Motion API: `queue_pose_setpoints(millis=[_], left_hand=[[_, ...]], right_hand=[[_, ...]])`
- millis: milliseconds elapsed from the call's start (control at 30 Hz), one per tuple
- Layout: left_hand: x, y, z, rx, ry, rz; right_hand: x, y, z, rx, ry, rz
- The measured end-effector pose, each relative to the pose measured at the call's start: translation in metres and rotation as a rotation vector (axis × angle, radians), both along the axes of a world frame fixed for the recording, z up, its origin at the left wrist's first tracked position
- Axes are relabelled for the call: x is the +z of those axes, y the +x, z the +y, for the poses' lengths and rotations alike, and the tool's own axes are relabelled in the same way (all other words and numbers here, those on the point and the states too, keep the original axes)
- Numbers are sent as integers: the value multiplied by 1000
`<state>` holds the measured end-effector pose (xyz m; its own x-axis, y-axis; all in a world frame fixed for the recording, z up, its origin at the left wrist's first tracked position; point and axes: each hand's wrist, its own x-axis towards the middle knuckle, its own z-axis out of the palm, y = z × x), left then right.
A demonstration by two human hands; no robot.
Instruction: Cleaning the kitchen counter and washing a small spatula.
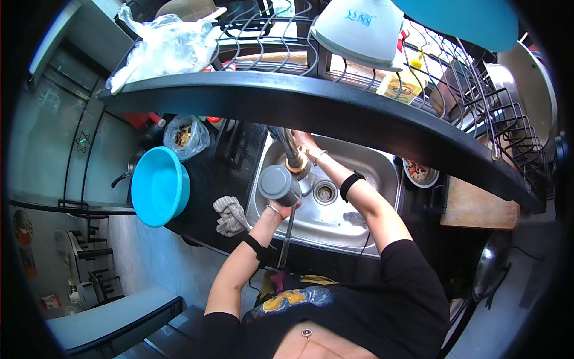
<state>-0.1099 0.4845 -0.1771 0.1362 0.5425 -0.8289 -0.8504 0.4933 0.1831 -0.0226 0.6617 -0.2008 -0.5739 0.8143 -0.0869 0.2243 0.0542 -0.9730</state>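
Observation:
My left hand [286, 209] holds a see-through cylindrical container [289, 195] with a round grey end [274, 179] facing up, over the left part of a stainless steel sink [314, 224]. Beside the tap [291, 152] is my right hand [305, 140], its fingers partly hidden by the tap and the black shelf edge; whether it grips anything cannot be seen. The sink drain [325, 193] lies between my forearms. Below my left hand, a long narrow metal piece [286, 244] crosses the sink's front rim.
A black shelf [287, 96] spans above the sink. Left on the counter are a grey striped cloth [230, 216], a blue basin [157, 188] and a plastic bag of food scraps [184, 134]. Rightward are a metal bowl of food [420, 172] and a wooden board [477, 206].

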Motion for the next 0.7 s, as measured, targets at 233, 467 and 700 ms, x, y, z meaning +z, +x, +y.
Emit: queue_pose_setpoints(millis=[233, 467, 700], left_hand=[[-7, 7, 3, 37, 22, 114], [-51, 23, -15, -553, 248, 162], [-45, 9, -18, -642, 181, 306]], right_hand=[[31, 24, -91, -275, 38, 248], [-63, 52, -141, -203, -45, -297], [-58, 21, -174, -217, 85, -496]])
